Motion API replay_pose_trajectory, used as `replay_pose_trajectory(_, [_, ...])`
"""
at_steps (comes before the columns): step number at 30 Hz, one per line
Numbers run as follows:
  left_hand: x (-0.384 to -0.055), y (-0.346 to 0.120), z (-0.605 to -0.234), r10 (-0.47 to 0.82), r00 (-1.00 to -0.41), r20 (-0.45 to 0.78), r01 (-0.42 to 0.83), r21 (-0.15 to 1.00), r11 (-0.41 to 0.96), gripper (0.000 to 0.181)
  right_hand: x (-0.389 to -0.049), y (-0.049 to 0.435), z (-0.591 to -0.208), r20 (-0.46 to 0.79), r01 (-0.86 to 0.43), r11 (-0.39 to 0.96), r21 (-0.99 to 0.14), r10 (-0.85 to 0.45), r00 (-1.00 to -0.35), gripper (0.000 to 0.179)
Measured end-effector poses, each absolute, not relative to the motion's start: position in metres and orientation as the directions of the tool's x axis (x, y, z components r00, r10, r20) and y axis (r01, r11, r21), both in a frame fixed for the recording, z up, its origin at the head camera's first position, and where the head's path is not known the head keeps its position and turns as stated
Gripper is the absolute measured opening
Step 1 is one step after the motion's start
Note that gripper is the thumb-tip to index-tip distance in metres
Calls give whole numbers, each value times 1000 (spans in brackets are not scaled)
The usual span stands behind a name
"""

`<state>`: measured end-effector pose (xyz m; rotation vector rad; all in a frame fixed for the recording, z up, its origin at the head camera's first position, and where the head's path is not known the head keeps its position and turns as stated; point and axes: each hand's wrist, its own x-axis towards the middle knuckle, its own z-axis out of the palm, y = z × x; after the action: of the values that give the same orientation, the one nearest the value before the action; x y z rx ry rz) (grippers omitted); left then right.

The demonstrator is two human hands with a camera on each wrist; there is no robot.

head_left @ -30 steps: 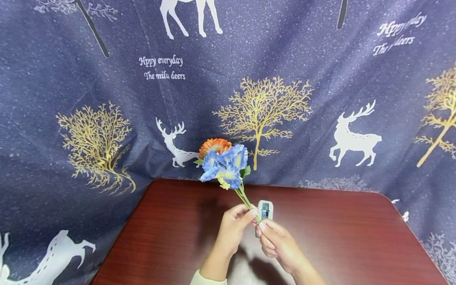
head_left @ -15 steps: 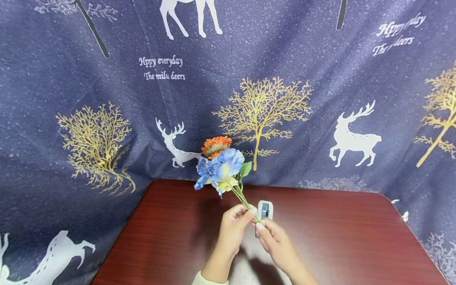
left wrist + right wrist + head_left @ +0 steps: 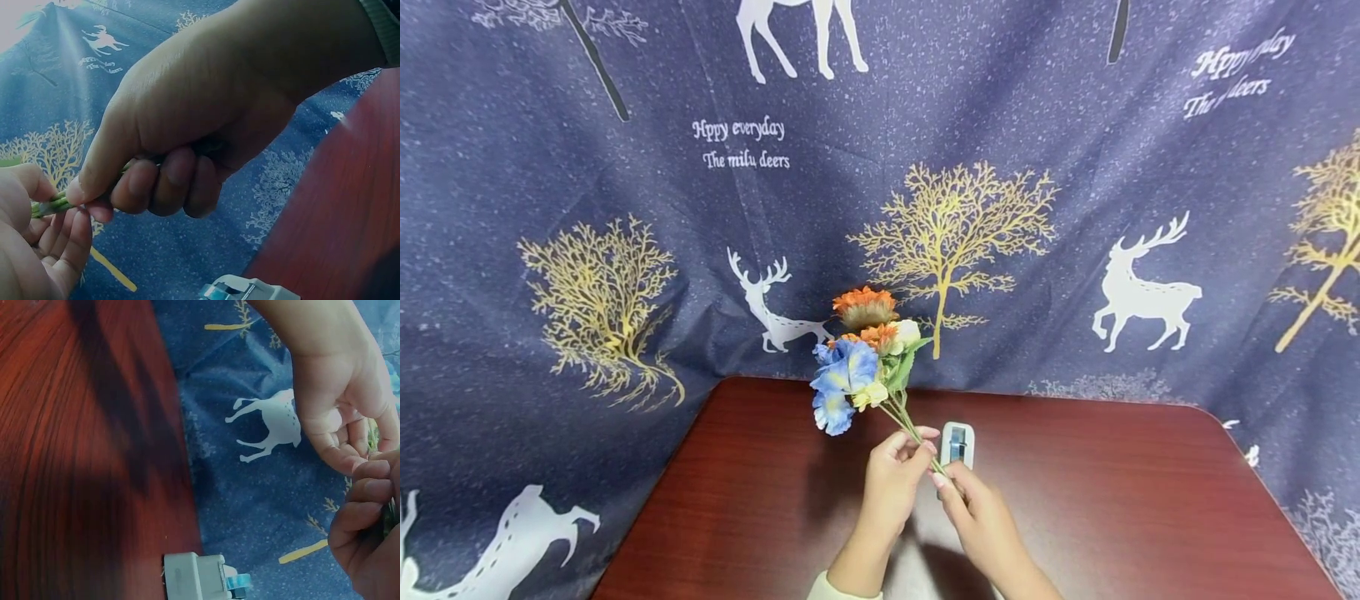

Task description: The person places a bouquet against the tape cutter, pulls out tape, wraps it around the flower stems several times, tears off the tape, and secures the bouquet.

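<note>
A small bunch of artificial flowers (image 3: 847,367) is held tilted up and to the left over the table, with blue, orange and pale yellow blooms and green leaves. My left hand (image 3: 891,479) pinches its thin green stems (image 3: 904,419) between thumb and fingers, below the blooms. Lower down, near the stem ends, my right hand (image 3: 988,521) grips the same stems. In the left wrist view the right hand (image 3: 181,119) has its thumb pressed on the stems (image 3: 50,205) and its other fingers curled. The right wrist view shows both hands close together, the stems mostly hidden.
Just beyond the hands, a grey-white tape dispenser (image 3: 957,443) with a bluish roll stands on the reddish-brown wooden table (image 3: 1112,492). Behind the table's far edge hangs a dark blue cloth (image 3: 820,208) printed with deer and golden trees.
The bunch has turned about its stems: the blue blooms shifted left and down, and a second orange bloom and pale blooms came into view. The right hand's fingers have shifted slightly on the stems.
</note>
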<state>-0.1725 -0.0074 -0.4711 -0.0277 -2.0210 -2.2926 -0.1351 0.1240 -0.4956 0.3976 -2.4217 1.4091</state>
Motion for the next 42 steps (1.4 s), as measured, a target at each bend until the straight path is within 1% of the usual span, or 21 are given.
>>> replay_pose_trajectory(7, [-174, -8, -473, -62, -995, 78, 82, 994, -69, 20, -137, 124, -498, 383, -397, 471, -788, -130, -915, 19])
replay_pose_trajectory(10, [-174, -8, -473, -53, -995, 81, 84, 995, -55, 21, -137, 124, -498, 352, -377, 463, -802, -143, -925, 18])
replay_pose_trajectory(14, [-173, -9, -472, -40, -995, 87, 89, 995, -45, 22, -137, 125, -497, 288, -332, 417, -846, -166, -943, 15])
replay_pose_trajectory(19, [-172, -10, -472, -27, -992, 121, 121, 993, 5, 22, -137, 125, -497, 237, -290, 389, -874, -181, -955, 13])
replay_pose_trajectory(21, [-173, -11, -473, -24, -989, 147, 146, 989, 37, 22, -137, 125, -497, 224, -273, 380, -884, -168, -960, 10])
replay_pose_trajectory(24, [-173, -12, -474, -13, -982, 189, 187, 978, 93, 24, -138, 125, -496, 227, -254, 376, -891, -114, -967, 5])
replay_pose_trajectory(26, [-173, -12, -475, -3, -977, 212, 210, 969, 134, 25, -139, 125, -496, 246, -253, 368, -895, -67, -967, 11])
replay_pose_trajectory(30, [-172, -11, -475, 26, -970, 242, 243, 952, 184, 24, -142, 128, -495, 330, -306, 363, -880, 5, -944, 21])
replay_pose_trajectory(35, [-171, -11, -478, 77, -957, 281, 291, 930, 224, 23, -144, 133, -491, 414, -378, 336, -863, 41, -909, 28])
replay_pose_trajectory(38, [-170, -10, -479, 127, -949, 289, 312, 916, 251, 21, -144, 135, -488, 404, -366, 303, -880, 73, -912, 29])
replay_pose_trajectory(42, [-167, -6, -481, 221, -930, 295, 353, 885, 303, 13, -144, 139, -486, 322, -280, 301, -912, 101, -941, 27])
